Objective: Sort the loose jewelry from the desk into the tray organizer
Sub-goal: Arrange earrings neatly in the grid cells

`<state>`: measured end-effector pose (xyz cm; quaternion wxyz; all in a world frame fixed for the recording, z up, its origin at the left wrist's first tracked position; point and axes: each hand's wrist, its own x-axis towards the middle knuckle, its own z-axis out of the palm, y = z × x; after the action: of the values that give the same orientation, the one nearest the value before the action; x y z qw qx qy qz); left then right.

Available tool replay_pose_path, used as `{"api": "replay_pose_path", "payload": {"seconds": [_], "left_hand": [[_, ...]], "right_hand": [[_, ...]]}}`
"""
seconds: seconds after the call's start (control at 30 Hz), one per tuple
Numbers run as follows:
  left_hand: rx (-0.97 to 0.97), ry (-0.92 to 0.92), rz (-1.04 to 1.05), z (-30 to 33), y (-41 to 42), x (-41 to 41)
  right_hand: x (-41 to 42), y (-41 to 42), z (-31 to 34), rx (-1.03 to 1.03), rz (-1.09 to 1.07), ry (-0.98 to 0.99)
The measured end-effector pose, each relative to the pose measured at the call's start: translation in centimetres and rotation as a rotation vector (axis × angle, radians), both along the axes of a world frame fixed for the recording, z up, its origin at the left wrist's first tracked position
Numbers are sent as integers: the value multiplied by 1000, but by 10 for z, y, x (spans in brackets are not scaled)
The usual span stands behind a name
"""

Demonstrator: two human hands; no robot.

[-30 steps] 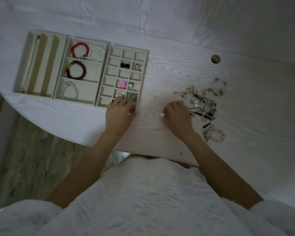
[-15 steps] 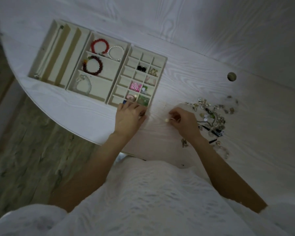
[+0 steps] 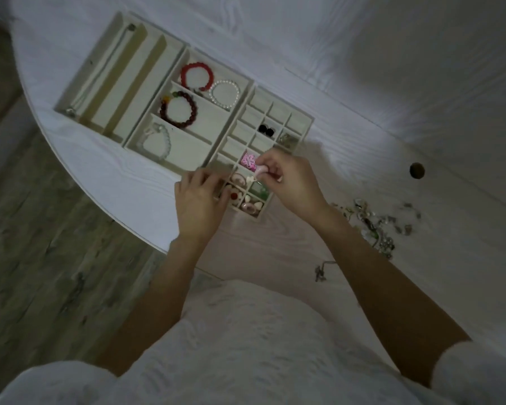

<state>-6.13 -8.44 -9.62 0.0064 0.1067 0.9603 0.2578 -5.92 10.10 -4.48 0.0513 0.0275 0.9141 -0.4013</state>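
Right hand over the small-box tray, fingers pinching a tiny white charm, left hand with bent fingers resting on the tray's near corner, holding nothing I can see, loose jewelry pile near the tabletop's right edge

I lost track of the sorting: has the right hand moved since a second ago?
Yes. The right hand has left the loose jewelry pile and now hangs over the small-compartment tray, pinching a small pale piece.

Single head-worn view, steeply downward, close over desk edge
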Motion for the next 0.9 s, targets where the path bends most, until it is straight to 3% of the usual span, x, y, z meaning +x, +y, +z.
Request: {"api": "replay_pose_path", "payload": {"seconds": [0.4, 0.63, 0.9], "left_hand": [[-12, 28, -146, -5, -12, -19], [19, -2, -136, -3, -9, -27], [-153, 19, -292, 7, 9, -43]], "right_hand": [[-33, -21, -19, 269, 322, -42], [-29, -22, -25, 285, 49, 51], [-3, -22, -33, 390, 45, 33]]}}
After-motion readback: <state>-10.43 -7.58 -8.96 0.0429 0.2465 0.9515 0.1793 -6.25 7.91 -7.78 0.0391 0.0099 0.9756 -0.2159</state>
